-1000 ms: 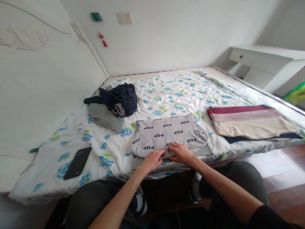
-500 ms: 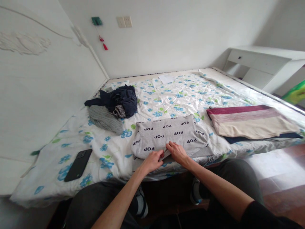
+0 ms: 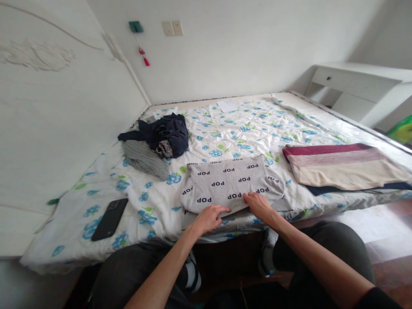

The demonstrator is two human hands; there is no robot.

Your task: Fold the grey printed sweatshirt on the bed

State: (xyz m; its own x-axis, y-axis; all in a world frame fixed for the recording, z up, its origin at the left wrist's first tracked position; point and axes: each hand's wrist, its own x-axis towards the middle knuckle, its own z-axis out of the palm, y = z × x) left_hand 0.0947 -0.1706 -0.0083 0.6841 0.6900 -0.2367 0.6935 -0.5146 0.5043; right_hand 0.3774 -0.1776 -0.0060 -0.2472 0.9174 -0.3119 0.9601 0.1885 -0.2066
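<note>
A light grey shirt [image 3: 222, 178] printed with "POP" lies spread in front of me near the bed's front edge, its sides bulging a little. At its near edge, my left hand [image 3: 210, 218] closes on the hem with the index finger stretched along the cloth. A short way to the right, my right hand [image 3: 257, 205] also grips the near edge, fingers over the top of the fabric. Both thumbs are mostly hidden.
A black phone [image 3: 110, 219] lies on the floral bedsheet [image 3: 146, 229] at left. Behind it are a grey knit garment [image 3: 146, 159] and a dark navy garment [image 3: 174, 133]. On the right lies a folded striped sweater [image 3: 347, 163]. A white desk [image 3: 354, 81] stands at the back right.
My right hand has moved right along the shirt's near edge, away from the left hand. The left hand's fingers have straightened a little. The view has shifted slightly.
</note>
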